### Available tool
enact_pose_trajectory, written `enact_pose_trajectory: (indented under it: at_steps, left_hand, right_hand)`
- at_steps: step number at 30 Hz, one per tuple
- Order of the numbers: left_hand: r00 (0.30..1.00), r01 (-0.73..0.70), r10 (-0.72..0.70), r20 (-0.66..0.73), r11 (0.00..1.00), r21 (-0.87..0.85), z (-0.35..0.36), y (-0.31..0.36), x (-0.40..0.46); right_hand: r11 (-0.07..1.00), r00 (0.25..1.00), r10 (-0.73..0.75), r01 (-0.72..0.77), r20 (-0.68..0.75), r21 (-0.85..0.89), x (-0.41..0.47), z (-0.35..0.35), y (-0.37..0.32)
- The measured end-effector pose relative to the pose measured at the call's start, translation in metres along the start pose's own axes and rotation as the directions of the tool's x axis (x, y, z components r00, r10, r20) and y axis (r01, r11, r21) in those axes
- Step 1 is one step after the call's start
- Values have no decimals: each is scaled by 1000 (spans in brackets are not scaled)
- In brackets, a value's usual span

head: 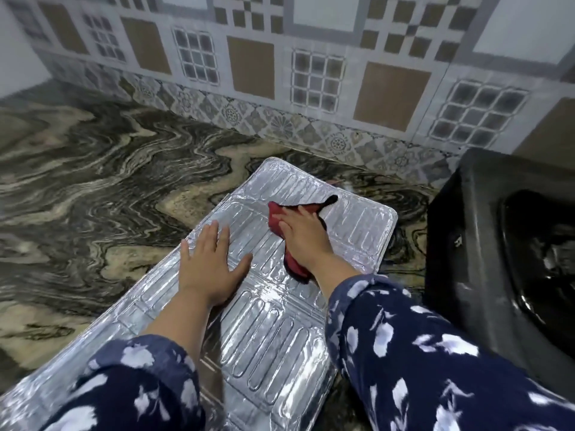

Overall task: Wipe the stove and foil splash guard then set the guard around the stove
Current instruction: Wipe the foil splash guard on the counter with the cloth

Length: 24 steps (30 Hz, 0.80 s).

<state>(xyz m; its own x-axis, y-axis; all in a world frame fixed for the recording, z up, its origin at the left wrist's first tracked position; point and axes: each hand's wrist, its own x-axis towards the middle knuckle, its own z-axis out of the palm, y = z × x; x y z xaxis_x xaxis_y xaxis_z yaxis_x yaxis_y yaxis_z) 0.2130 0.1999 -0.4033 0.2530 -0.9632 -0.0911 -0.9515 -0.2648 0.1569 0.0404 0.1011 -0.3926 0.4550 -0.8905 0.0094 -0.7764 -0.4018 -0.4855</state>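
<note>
Foil guard (273,321) lies flat on the marbled desk (93,181); my left hand (211,269) presses open-palmed on it, my right hand (301,237) flat on the red cloth (278,220), gripping nothing. Hard rubbing could crease the thin foil

We count one foil splash guard (264,321) as landmark; on it, two hands, left (208,262) and right (303,234), and one red cloth (277,217); right of it, one black stove (497,244).

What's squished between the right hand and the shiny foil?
A red cloth lies between the right hand and the foil splash guard, seen in the head view.
</note>
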Motion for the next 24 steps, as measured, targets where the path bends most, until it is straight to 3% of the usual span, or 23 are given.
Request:
enact_pose_trajectory:
  at_steps: [3, 5, 7, 10, 18, 24]
  left_hand:
    - [995, 40, -44, 88, 998, 46, -13, 5, 3]
    - [1000, 10, -12, 27, 999, 47, -22, 15, 6]
    - [993, -104, 105, -54, 994, 22, -26, 34, 6]
    - [976, -219, 217, -35, 970, -103, -21, 61, 8]
    - [977, -203, 164, -137, 914, -352, -28, 77, -1]
    - [959, -271, 176, -221, 794, -545, -74, 87, -18]
  right_hand:
    - [984, 996, 61, -72, 71, 166, -12, -16, -4]
    - [994, 996, 74, -77, 55, 73, -22, -31, -6]
    - [994, 994, 98, -96, 47, -54, -33, -40, -10]
    - [984, 990, 130, -123, 48, -125, -45, -33, -12]
    - [967, 974, 201, -180, -103, 181, -54, -41, -20]
    - [798, 944, 234, -49, -234, 601, -64, -124, -48]
